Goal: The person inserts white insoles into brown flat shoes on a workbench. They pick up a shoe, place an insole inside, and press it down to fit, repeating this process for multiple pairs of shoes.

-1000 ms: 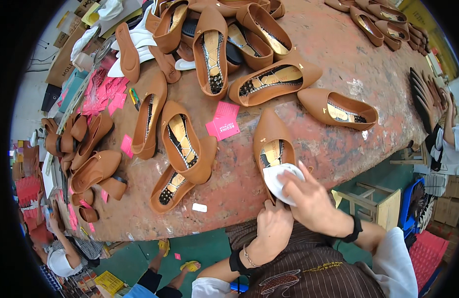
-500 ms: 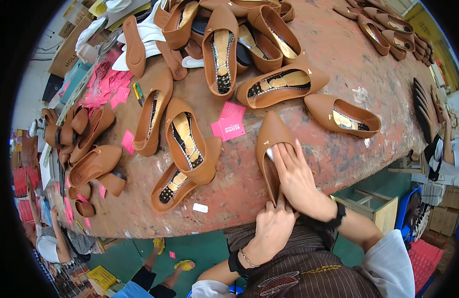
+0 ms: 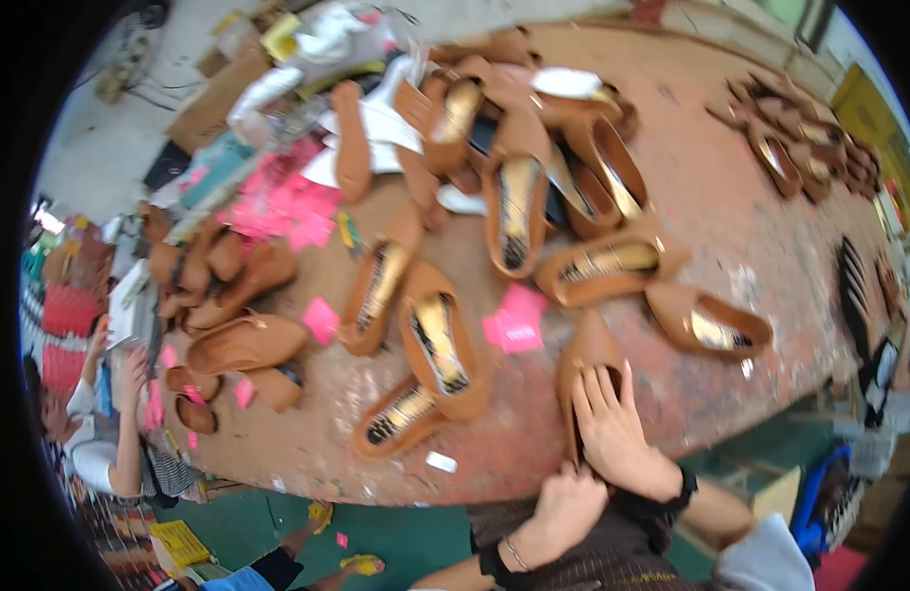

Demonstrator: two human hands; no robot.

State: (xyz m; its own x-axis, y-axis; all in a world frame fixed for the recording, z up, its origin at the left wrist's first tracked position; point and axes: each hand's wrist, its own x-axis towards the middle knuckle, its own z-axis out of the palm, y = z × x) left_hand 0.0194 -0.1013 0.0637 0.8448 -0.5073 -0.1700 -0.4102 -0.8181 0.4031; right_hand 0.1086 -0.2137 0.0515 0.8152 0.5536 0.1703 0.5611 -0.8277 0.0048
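A tan pointed flat shoe [image 3: 589, 340] lies at the table's near edge, toe pointing away from me. My left hand [image 3: 569, 507] is closed at its heel end, fingers bunched around the back rim. My right hand [image 3: 617, 433] lies over the shoe's opening with its fingers stretched toward the toe; the fingertips rest at or just inside the throat. What lies under that hand is hidden. Close by are another tan shoe [image 3: 709, 320] with a gold insole, a sideways shoe [image 3: 613, 268] and pink cards [image 3: 516, 320]. The picture is blurred by motion.
Two stacked shoes [image 3: 437, 340] lie to the left, near a small white label [image 3: 441, 461]. More tan shoes [image 3: 246, 342] crowd the left side beside scattered pink tags [image 3: 278, 202]. A shoe cluster [image 3: 800, 143] stands far right. A co-worker's arm [image 3: 128, 424] shows at left.
The whole view has shifted, so the table's things sit farther right and lower. Both hands stay at the same shoe; the white bit by the right fingertips no longer shows.
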